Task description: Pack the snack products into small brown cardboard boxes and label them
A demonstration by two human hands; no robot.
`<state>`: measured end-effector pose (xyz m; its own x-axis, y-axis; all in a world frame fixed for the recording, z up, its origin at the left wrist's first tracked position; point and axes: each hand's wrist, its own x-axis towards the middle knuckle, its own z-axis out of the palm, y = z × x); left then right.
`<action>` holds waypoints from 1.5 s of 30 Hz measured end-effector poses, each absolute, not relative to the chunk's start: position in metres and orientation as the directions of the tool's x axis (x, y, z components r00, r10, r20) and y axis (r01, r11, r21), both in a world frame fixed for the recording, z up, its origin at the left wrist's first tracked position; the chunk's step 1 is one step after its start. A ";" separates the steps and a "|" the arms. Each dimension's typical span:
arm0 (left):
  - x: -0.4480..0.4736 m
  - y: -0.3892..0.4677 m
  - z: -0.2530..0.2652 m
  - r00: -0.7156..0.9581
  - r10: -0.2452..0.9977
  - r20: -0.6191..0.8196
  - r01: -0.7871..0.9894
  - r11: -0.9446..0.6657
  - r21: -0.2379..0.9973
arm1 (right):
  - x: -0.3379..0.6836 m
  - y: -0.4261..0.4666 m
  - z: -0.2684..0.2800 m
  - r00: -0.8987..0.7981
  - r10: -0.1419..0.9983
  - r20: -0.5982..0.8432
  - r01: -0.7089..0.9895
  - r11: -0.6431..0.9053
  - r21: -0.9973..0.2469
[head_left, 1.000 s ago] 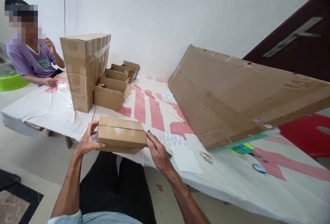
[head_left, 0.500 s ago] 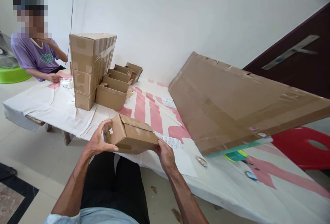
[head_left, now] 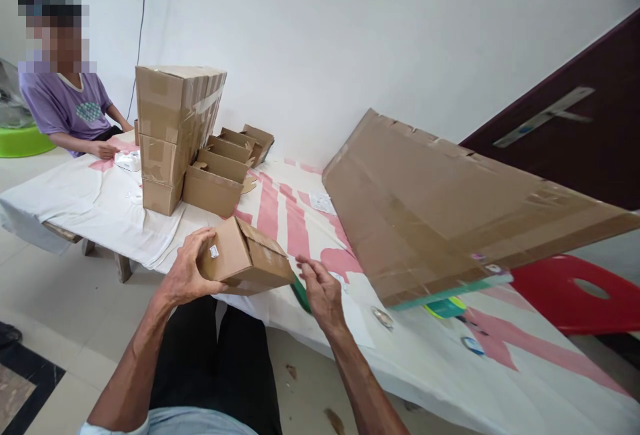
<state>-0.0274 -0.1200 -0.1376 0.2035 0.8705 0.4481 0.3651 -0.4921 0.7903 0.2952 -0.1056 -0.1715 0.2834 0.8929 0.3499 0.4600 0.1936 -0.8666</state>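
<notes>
A small cardboard box with a white label on its end is held tilted over the table's near edge. My left hand grips its left end, thumb below and fingers over the top side. Just off the box's right end is my right hand, its fingers curled together in a pinch. Whether something thin sits between those fingertips is too small to make out. A dark green curved thing shows between the box and this hand, partly hidden.
Stacked taped boxes and a row of open boxes stand at the table's left. A large cardboard carton leans on the right. Tape rolls lie nearby. A person in purple sits at the far left; a red chair is at right.
My right hand has come off the box's right end, and the green thing now shows there. My left hand still holds the box. The other person's raised hand has lowered.
</notes>
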 end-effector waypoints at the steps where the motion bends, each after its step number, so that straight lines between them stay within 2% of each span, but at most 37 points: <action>1: -0.025 -0.121 -0.135 0.204 0.869 0.450 0.381 -0.494 0.781 | 0.289 -0.107 -0.153 0.250 0.848 0.468 0.547 0.275 -0.790; 4: -0.015 -0.123 -0.127 0.214 0.861 0.462 0.423 -0.508 0.751 | 0.260 -0.113 -0.096 -0.021 0.677 0.736 0.676 0.552 -0.488; 6: -0.008 -0.124 -0.123 0.221 0.857 0.465 0.451 -0.512 0.731 | 0.238 -0.117 -0.064 -0.257 0.567 0.783 0.650 0.701 -0.294; 8: 0.000 -0.125 -0.121 0.225 0.856 0.465 0.470 -0.513 0.718 | 0.219 -0.118 -0.044 -0.469 0.501 0.727 0.604 0.783 -0.149; 11: 0.008 -0.126 -0.119 0.228 0.849 0.476 0.478 -0.524 0.705 | 0.202 -0.112 -0.033 -0.686 0.485 0.542 0.583 0.812 0.011; 16: 0.012 -0.127 -0.117 0.225 0.845 0.485 0.474 -0.530 0.703 | 0.196 -0.101 -0.030 -0.787 0.529 0.317 0.598 0.781 0.180; 21: 0.013 -0.130 -0.113 0.238 0.855 0.462 0.471 -0.517 0.715 | 0.193 -0.100 -0.028 -0.815 0.538 0.216 0.579 0.773 0.258; 31: 0.013 -0.131 -0.109 0.262 0.861 0.435 0.482 -0.508 0.714 | 0.191 -0.097 -0.031 -0.841 0.505 0.197 0.539 0.813 0.219; 38: 0.015 -0.131 -0.108 0.265 0.859 0.439 0.484 -0.512 0.709 | 0.194 -0.091 -0.039 -0.780 0.505 0.369 0.568 0.819 0.081; 41: 0.015 -0.131 -0.109 0.263 0.857 0.443 0.485 -0.515 0.707 | 0.195 -0.092 -0.033 -0.691 0.564 0.452 0.585 0.804 -0.109; 45: 0.013 -0.130 -0.111 0.261 0.853 0.452 0.485 -0.520 0.703 | 0.200 -0.101 -0.019 -0.524 0.708 0.474 0.493 0.705 -0.509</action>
<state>0.0128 -0.1297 -0.1110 0.2612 0.8532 0.4515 0.4850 -0.5204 0.7028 0.2002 -0.1013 -0.0192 -0.5235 0.7081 0.4738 0.4930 0.7053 -0.5093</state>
